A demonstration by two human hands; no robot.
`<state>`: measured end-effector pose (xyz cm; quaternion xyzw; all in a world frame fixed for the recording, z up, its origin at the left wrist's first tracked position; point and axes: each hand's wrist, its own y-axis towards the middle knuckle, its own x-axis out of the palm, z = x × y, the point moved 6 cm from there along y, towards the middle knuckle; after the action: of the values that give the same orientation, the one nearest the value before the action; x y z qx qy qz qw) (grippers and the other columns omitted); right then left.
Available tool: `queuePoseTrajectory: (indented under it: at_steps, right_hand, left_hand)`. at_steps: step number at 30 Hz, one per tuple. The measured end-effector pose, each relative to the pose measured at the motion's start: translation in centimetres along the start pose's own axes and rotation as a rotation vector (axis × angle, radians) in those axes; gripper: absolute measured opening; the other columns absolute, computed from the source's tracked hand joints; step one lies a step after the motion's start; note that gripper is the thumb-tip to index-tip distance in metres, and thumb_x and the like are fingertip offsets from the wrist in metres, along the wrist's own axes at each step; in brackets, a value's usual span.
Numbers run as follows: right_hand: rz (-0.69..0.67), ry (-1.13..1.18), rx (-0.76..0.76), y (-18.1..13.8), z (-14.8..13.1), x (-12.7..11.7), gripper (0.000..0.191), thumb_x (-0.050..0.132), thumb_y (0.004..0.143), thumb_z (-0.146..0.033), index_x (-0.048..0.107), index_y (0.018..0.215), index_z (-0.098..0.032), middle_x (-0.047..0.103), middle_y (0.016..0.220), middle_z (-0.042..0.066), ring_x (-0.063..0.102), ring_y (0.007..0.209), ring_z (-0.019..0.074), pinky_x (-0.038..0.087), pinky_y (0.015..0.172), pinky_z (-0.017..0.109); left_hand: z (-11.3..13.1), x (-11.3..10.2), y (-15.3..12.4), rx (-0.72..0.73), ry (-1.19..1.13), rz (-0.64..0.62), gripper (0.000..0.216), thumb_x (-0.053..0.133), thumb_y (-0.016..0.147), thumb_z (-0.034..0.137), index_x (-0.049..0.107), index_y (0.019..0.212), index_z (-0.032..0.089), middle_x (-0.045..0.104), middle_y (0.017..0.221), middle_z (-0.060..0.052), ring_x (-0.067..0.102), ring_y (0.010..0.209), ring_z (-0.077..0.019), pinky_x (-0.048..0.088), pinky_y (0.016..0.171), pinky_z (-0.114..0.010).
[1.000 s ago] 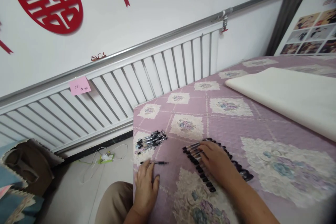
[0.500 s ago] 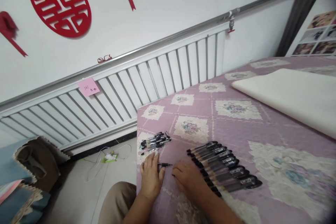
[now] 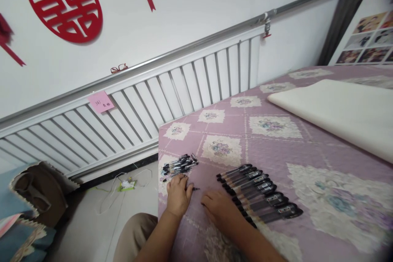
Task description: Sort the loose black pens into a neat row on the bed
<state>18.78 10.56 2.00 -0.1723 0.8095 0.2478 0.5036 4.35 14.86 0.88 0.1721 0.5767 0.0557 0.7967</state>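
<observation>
The left hand (image 3: 178, 196), pinching a black pen (image 3: 195, 189), should hold it level; the right hand (image 3: 216, 208), its grasp unclear, should avoid nudging the adjacent pen row (image 3: 260, 190).

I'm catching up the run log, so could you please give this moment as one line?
left hand: over one pen | right hand: beside pen row | pen pile: beyond left hand

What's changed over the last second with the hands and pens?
The right hand has moved left off the pen row, near the tip of the lone pen. The left hand has moved over that pen, leaving its tip showing; its grip is unclear. The row and loose pile stayed put.
</observation>
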Motion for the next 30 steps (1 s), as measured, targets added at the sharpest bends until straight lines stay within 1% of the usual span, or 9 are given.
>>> queuePoseTrajectory:
  at_steps: [4,7,10,15,18,21,24,27,30]
  right_hand:
    - [0.015,0.017,0.011,0.0,0.2,0.0,0.012,0.051,0.084,-0.013,0.061,0.085,-0.019,0.064,0.089,0.005,0.058,0.086,0.0201,0.038,0.076,0.032]
    - [0.021,0.017,0.012,-0.1,0.3,0.0,0.013,0.050,0.083,-0.012,0.061,0.085,-0.019,0.064,0.088,0.004,0.058,0.085,0.0200,0.039,0.075,0.031]
    - [0.024,0.010,0.011,-0.1,0.4,-0.1,0.012,0.050,0.083,-0.012,0.060,0.083,-0.018,0.064,0.087,0.005,0.058,0.084,0.0199,0.039,0.074,0.031]
    - [0.036,0.016,-0.006,-0.2,0.4,0.0,0.011,0.051,0.083,-0.013,0.060,0.083,-0.019,0.064,0.086,0.004,0.058,0.082,0.0191,0.039,0.074,0.030]
    - [0.055,0.015,-0.011,-0.3,0.5,0.4,0.011,0.051,0.083,-0.013,0.060,0.082,-0.019,0.064,0.085,0.003,0.058,0.081,0.0186,0.038,0.073,0.030]
    - [0.066,0.019,-0.019,-0.3,0.6,0.6,0.013,0.050,0.083,-0.013,0.060,0.082,-0.019,0.063,0.085,0.004,0.058,0.082,0.0182,0.038,0.074,0.029]
    - [0.066,0.023,-0.017,-0.2,0.6,0.5,0.014,0.049,0.083,-0.012,0.060,0.083,-0.019,0.063,0.085,0.004,0.058,0.083,0.0175,0.037,0.074,0.028]
    - [0.051,0.016,-0.006,-0.3,0.5,0.1,0.013,0.049,0.083,-0.012,0.060,0.082,-0.019,0.064,0.085,0.004,0.058,0.083,0.0174,0.038,0.074,0.028]
    - [0.038,0.004,0.001,-0.3,0.3,-0.4,0.013,0.049,0.084,-0.012,0.060,0.082,-0.019,0.064,0.086,0.004,0.058,0.083,0.0180,0.038,0.074,0.029]
  left_hand:
    - [0.5,-0.1,-0.5,0.109,-0.092,-0.005,0.018,0.053,0.083,0.025,0.065,0.096,0.024,0.065,0.104,-0.006,0.056,0.101,-0.0235,0.038,0.088,-0.042]
    - [0.4,-0.3,-0.6,0.137,-0.133,0.026,0.018,0.048,0.085,0.021,0.064,0.093,0.023,0.065,0.103,-0.005,0.056,0.100,-0.0221,0.039,0.087,-0.041]
    - [0.0,-0.4,-0.4,0.106,-0.119,0.067,0.025,0.044,0.087,0.022,0.061,0.105,0.021,0.061,0.113,-0.008,0.053,0.107,-0.0229,0.038,0.091,-0.042]
    - [0.2,0.2,0.0,0.085,-0.046,-0.031,0.042,0.051,0.085,0.034,0.050,0.125,0.020,0.051,0.129,-0.011,0.045,0.118,-0.0282,0.035,0.097,-0.048]
    - [0.4,0.3,0.0,0.094,-0.027,-0.064,0.046,0.051,0.085,0.037,0.047,0.128,0.021,0.049,0.132,-0.012,0.044,0.120,-0.0291,0.034,0.097,-0.050]
    - [0.5,0.2,-0.2,0.144,-0.066,-0.054,0.037,0.049,0.086,0.034,0.054,0.120,0.022,0.056,0.124,-0.010,0.048,0.116,-0.0268,0.036,0.095,-0.047]
    - [0.4,0.0,-0.5,0.200,-0.137,-0.004,0.028,0.044,0.088,0.026,0.057,0.112,0.021,0.062,0.112,-0.009,0.053,0.107,-0.0231,0.039,0.092,-0.043]
    - [-0.1,-0.2,-0.5,0.163,-0.154,0.055,0.026,0.040,0.088,0.020,0.058,0.107,0.020,0.063,0.104,-0.008,0.056,0.099,-0.0212,0.042,0.088,-0.041]
    - [-0.4,-0.2,-0.3,0.108,-0.108,0.069,0.027,0.043,0.087,0.020,0.059,0.108,0.020,0.062,0.104,-0.008,0.056,0.098,-0.0221,0.043,0.087,-0.041]
